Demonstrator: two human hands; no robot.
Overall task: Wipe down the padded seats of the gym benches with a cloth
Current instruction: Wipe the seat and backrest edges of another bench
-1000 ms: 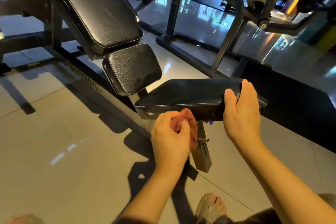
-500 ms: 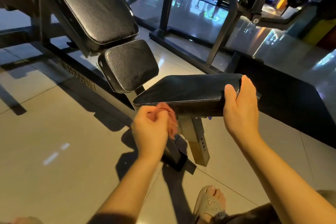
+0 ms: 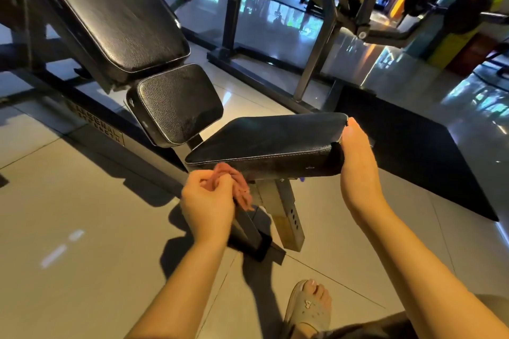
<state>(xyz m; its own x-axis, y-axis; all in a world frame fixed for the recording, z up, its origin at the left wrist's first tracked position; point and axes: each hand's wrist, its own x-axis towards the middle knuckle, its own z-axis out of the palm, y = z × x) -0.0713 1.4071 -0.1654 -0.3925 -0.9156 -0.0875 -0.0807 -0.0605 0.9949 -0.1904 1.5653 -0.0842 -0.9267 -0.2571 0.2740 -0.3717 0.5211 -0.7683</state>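
At the near side of the flat bench, the left hand (image 3: 206,201) grips a bunched pinkish cloth (image 3: 238,183) — fingers curled round it, wad held at the side wall of the seat pad (image 3: 270,137), just under the stitched seam near the left corner. It looks to be touching the vinyl, but the contact point is partly hidden by the knuckles. The right hand (image 3: 358,170) is flat, fingers straight and together, pressed against the right end of the same pad. It holds nothing and is likely bracing the pad.

Progress, as a judgement: mid-task, working the edge of this seat. The top face has a smooth sheen but no wet streaks I can make out, so I can't tell if it's been wiped. The square pad (image 3: 176,102) and the long inclined backrest (image 3: 110,8) behind have no cloth on them — done or not, unreadable. No other benches are identifiable in the dim background.

Materials: the pads are black pebbled vinyl with rounded corners, pale stitching along the rims and soft-looking fill. The seat sits on a square steel post (image 3: 286,217) with a row of adjustment holes. The floor (image 3: 68,201) is glossy pale tile, and a black rubber mat (image 3: 413,157) lies beyond. The cloth is thin, soft and crumpled.
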